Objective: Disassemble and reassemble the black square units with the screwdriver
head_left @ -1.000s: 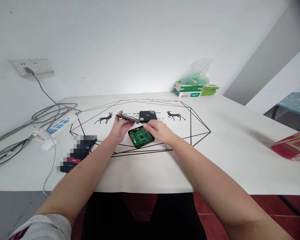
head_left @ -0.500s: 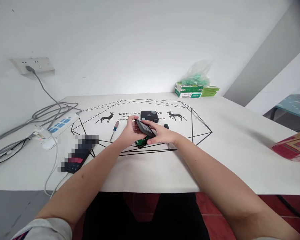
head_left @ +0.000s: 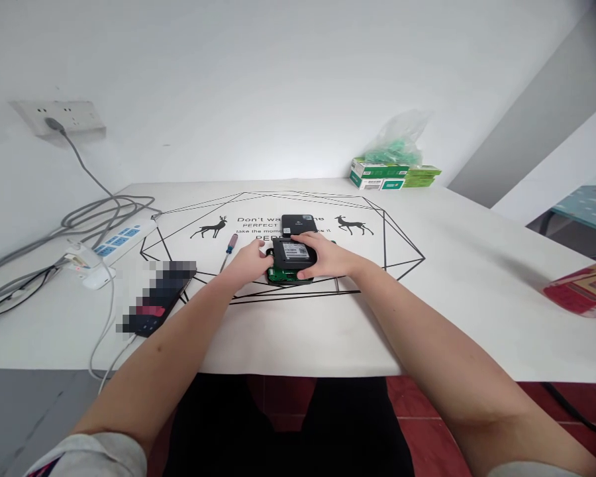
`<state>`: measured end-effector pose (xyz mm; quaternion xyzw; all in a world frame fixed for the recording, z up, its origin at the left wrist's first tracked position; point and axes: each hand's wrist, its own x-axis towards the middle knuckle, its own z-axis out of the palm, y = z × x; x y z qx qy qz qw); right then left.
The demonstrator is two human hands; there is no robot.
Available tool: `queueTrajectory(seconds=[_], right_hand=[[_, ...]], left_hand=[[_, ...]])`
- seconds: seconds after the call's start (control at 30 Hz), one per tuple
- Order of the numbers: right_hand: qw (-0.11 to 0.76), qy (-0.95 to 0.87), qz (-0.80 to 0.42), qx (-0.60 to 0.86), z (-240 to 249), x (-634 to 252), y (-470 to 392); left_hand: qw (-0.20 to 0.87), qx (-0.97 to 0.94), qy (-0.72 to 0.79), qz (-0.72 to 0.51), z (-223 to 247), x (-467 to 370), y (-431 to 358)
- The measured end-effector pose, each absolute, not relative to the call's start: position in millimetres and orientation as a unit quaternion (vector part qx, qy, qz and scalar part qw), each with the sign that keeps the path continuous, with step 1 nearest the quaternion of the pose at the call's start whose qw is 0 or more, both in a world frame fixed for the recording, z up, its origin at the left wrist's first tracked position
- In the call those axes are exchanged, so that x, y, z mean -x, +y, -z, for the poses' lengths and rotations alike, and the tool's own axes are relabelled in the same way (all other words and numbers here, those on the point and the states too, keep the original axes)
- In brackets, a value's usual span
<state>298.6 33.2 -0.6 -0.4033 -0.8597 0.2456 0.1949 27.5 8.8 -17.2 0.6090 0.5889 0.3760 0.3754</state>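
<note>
A black cover with a white label [head_left: 296, 252] lies level over an open black case with a green circuit board [head_left: 281, 275], whose board shows along the front and left. My right hand [head_left: 322, 257] grips the cover from its right side, thumb at the front and fingers at the back. At the left end of the case, my left hand [head_left: 255, 260] holds its edge with the fingertips. Just behind them, a flat black box-shaped part [head_left: 298, 224] with small stickers rests on the mat.
A screwdriver [head_left: 232, 244] lies left of my hands; another tool's shaft [head_left: 336, 285] shows beneath my right wrist. A phone [head_left: 166, 298], partly pixelated, and a power strip [head_left: 126, 238] with cables are at left. Green-white boxes [head_left: 380, 175] stand at the back, a red package [head_left: 583, 291] at right.
The black cover has gone from tilted to nearly flat over the case, label now facing up. My left hand has moved off the cover to the left edge of the case.
</note>
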Motion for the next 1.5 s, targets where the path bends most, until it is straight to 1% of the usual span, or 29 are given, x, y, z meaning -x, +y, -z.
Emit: queueTrajectory(seconds=[0.13,0.2,0.23,0.3,0.37,0.4,0.53,0.7,0.8,0.9,1.13,1.33,1.5], right_hand=[[0.163,-0.873,-0.219,0.405,-1,-292,28],[0.154,-0.880,-0.205,0.399,-1,-289,27],[0.152,-0.884,-0.199,0.394,0,-288,26],[0.149,-0.889,-0.191,0.388,1,-287,26],[0.147,-0.892,-0.183,0.386,2,-286,26],[0.147,-0.893,-0.180,0.385,3,-286,26],[0.137,-0.901,-0.171,0.375,4,-285,26],[0.109,-0.905,-0.172,0.372,4,-284,26],[0.108,-0.898,-0.193,0.379,-3,-290,26],[0.119,-0.880,-0.197,0.416,-14,-301,26],[0.094,-0.853,-0.216,0.466,-28,-307,22],[0.041,-0.833,-0.223,0.505,-36,-298,20],[0.016,-0.817,-0.215,0.536,-40,-296,20]], left_hand=[[0.468,-0.534,0.606,-0.359,8,-27,7],[0.475,-0.540,0.605,-0.343,3,-26,7],[0.457,-0.559,0.604,-0.339,1,-25,7],[0.379,-0.628,0.593,-0.332,-3,-21,6],[0.293,-0.719,0.550,-0.308,-6,-16,5],[0.273,-0.759,0.519,-0.283,-8,-13,4],[0.259,-0.832,0.462,-0.164,-17,-8,0],[0.256,-0.836,0.480,-0.070,-28,-14,-6],[0.253,-0.833,0.487,-0.061,-30,-14,-7],[0.252,-0.830,0.494,-0.063,-30,-13,-7],[0.252,-0.823,0.505,-0.071,-28,-18,-5],[0.243,-0.813,0.524,-0.071,-31,-21,-4],[0.237,-0.812,0.530,-0.061,-31,-22,-3]])
